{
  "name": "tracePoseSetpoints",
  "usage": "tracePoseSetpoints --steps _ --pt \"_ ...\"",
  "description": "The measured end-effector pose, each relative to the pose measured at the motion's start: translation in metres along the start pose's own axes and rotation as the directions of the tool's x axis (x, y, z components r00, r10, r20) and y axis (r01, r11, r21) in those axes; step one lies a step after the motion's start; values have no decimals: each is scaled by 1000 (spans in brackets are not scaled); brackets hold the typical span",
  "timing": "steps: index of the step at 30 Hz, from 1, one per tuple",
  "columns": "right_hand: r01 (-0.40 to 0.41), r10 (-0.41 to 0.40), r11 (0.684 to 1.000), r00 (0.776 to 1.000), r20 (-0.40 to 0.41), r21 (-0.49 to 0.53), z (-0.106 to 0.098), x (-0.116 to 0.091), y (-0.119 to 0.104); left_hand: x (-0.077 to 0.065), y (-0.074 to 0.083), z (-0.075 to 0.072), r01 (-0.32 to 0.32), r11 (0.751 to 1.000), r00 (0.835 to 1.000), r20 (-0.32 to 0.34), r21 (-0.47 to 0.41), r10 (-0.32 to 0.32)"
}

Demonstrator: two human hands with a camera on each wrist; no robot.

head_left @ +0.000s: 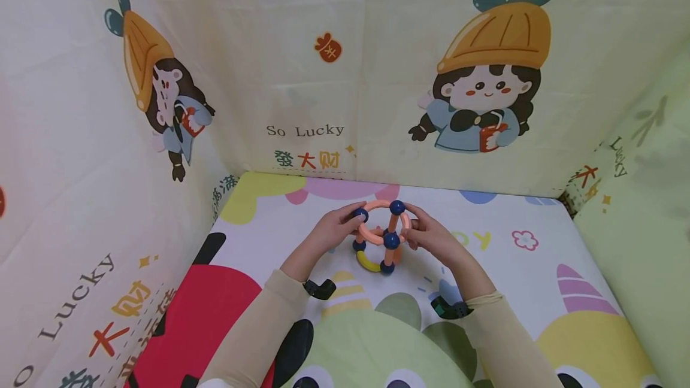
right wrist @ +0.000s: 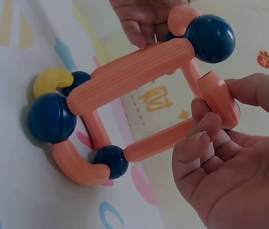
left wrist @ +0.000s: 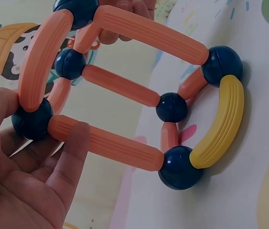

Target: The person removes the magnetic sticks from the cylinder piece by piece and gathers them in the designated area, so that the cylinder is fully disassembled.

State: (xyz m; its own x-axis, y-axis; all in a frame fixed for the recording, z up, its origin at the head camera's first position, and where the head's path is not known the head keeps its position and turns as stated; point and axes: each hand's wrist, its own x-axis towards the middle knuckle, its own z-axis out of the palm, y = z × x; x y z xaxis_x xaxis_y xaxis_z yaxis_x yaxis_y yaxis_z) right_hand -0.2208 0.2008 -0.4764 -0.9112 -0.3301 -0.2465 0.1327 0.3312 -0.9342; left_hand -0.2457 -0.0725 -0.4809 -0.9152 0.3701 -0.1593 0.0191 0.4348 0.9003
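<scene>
A toy frame of magnetic rods and balls stands upright on the printed mat, with straight orange rods [left wrist: 108, 143] joining blue balls [head_left: 391, 240] of an upper and a lower ring. One curved yellow rod [left wrist: 225, 119] forms part of the lower ring. At the upper left, my left hand [head_left: 336, 225] holds a blue ball [left wrist: 33, 119] between thumb and fingers, one fingertip lying along the rod beside it. My right hand [head_left: 433, 235] pinches a curved orange rod [right wrist: 219, 100] of the upper ring. That rod's near end shows a gap from the nearest ball [right wrist: 210, 38].
The mat [head_left: 485, 280] carries large cartoon prints. Printed cloth walls [head_left: 377, 88] rise at the back and both sides. Each wrist wears a small black camera [head_left: 319, 288].
</scene>
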Motion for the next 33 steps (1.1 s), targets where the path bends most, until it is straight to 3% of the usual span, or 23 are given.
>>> tracePoseSetpoints --steps 9,16,23,28,33 --pt "2 -6 998 999 -46 -71 -1 2 3 0 -1 1 -20 999 1000 7 -27 20" --pt "22 -29 996 996 -82 -90 -3 4 7 2 -4 2 9 999 1000 -1 -52 -9" --pt "-34 28 998 992 -125 -50 -1 6 5 4 -7 3 20 998 1000 -2 -66 -20" --pt "-59 56 998 988 -144 -14 4 -2 -15 5 -8 3 8 998 1000 -1 -57 -8" --pt "-45 48 999 986 -161 21 1 6 -4 5 -10 4 2 998 1000 -4 -65 -2"
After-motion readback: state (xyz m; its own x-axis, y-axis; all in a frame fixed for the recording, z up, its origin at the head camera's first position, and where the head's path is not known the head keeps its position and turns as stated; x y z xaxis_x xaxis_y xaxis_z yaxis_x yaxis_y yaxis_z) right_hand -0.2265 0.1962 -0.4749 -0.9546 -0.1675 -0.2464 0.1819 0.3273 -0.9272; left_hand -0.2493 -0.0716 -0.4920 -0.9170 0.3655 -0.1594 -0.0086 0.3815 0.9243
